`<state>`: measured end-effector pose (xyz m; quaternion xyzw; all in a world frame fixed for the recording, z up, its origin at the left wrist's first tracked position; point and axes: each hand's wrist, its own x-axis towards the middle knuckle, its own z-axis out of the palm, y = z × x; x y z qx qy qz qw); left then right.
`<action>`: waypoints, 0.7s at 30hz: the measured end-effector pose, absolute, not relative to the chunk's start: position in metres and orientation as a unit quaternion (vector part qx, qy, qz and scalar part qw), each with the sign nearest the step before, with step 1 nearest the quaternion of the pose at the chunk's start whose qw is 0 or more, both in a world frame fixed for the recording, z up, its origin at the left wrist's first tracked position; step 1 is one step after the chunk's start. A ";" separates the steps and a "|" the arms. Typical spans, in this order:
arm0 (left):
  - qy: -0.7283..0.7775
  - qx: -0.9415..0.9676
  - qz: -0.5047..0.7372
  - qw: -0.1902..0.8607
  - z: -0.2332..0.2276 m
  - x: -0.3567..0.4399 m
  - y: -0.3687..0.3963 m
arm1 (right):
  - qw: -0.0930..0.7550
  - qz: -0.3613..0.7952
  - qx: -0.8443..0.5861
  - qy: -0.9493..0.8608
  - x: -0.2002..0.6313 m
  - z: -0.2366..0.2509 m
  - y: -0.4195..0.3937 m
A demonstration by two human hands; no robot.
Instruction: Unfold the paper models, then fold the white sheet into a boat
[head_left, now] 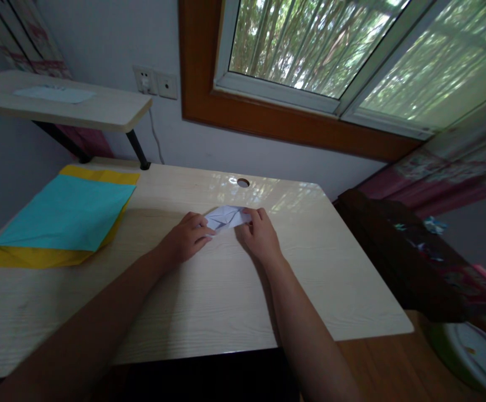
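While both hands meet on the folded paper (227, 215) just above the centre of the frame, it's precision work at both ends! Left hand (187, 237) on the left tip, fingers bent over it and thumb close beneath, drawn nearly together on that end. Right hand (261, 237) at the other end, thumb and forefinger pinched on the corner, a narrow hold with only the paper's edge between them. Exactly which layers each pinch has caught, you can't tell from here; the fingers cover them.

Now, technique. Creases fan out across the white face, so what this calls for is even tension: hold both tips level, line the edges up before pressing, and let a fingertip run firmly along each crease. Too hard a pull, I'd say, and thin paper like this could skew or tear where the creases meet. Bracing it against the desk (213, 296) would give a sharper line than pinching in the air, though whether its underside touches the wood is hard to judge.

And look at the pose! Left forearm (109, 301) slants up from the lower left corner, fingers aimed to the right; right forearm (305, 318) climbs from the bottom, right of centre, and leans inward, fingers pointing up and left. Both elbows are out of shot.
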<state>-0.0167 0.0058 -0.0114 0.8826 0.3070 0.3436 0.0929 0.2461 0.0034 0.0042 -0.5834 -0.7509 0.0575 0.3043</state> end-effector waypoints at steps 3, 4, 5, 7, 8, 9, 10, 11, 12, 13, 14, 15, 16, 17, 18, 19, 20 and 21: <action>0.311 0.876 0.359 0.082 -0.012 -0.016 0.008 | 0.342 0.076 -0.576 -0.738 0.246 0.001 0.006; 0.309 0.875 0.364 0.084 -0.012 -0.016 0.009 | 0.356 0.085 -0.571 -0.735 0.247 0.000 0.007; 0.305 0.874 0.368 0.087 -0.011 -0.015 0.009 | 0.369 0.094 -0.564 -0.733 0.247 -0.001 0.007; 0.294 0.875 0.372 0.098 -0.008 -0.014 0.010 | 0.393 0.106 -0.543 -0.734 0.247 -0.003 0.009; 0.289 0.876 0.373 0.103 -0.007 -0.014 0.010 | 0.404 0.107 -0.531 -0.737 0.247 -0.003 0.009; 0.284 0.875 0.377 0.108 -0.006 -0.013 0.010 | 0.415 0.106 -0.520 -0.739 0.247 -0.003 0.009; 0.282 0.873 0.382 0.114 -0.005 -0.013 0.009 | 0.424 0.105 -0.512 -0.740 0.247 -0.003 0.009; 0.282 0.869 0.388 0.121 -0.004 -0.013 0.009 | 0.430 0.107 -0.508 -0.738 0.247 -0.003 0.009; 0.285 0.863 0.397 0.128 -0.004 -0.013 0.009 | 0.435 0.113 -0.507 -0.735 0.247 -0.002 0.009; 0.290 0.857 0.405 0.134 -0.004 -0.014 0.009 | 0.439 0.123 -0.508 -0.731 0.247 -0.003 0.009; 0.296 0.851 0.412 0.137 -0.005 -0.014 0.009 | 0.442 0.134 -0.508 -0.727 0.248 -0.003 0.010; 0.304 0.845 0.417 0.138 -0.005 -0.015 0.010 | 0.446 0.144 -0.508 -0.723 0.248 -0.005 0.011; 0.312 0.840 0.422 0.137 -0.006 -0.016 0.010 | 0.453 0.156 -0.507 -0.716 0.248 -0.006 0.012; 0.320 0.835 0.427 0.135 -0.007 -0.017 0.011 | 0.461 0.169 -0.507 -0.708 0.248 -0.008 0.013; 0.327 0.830 0.431 0.133 -0.008 -0.017 0.012 | 0.470 0.183 -0.509 -0.698 0.248 -0.010 0.015; 0.333 0.826 0.436 0.131 -0.009 -0.018 0.012 | 0.479 0.196 -0.512 -0.685 0.247 -0.012 0.016; 0.336 0.824 0.438 0.131 -0.010 -0.018 0.013 | 0.487 0.207 -0.516 -0.673 0.247 -0.012 0.016; 0.337 0.823 0.437 0.131 -0.010 -0.019 0.014 | 0.495 0.212 -0.519 -0.664 0.247 -0.012 0.016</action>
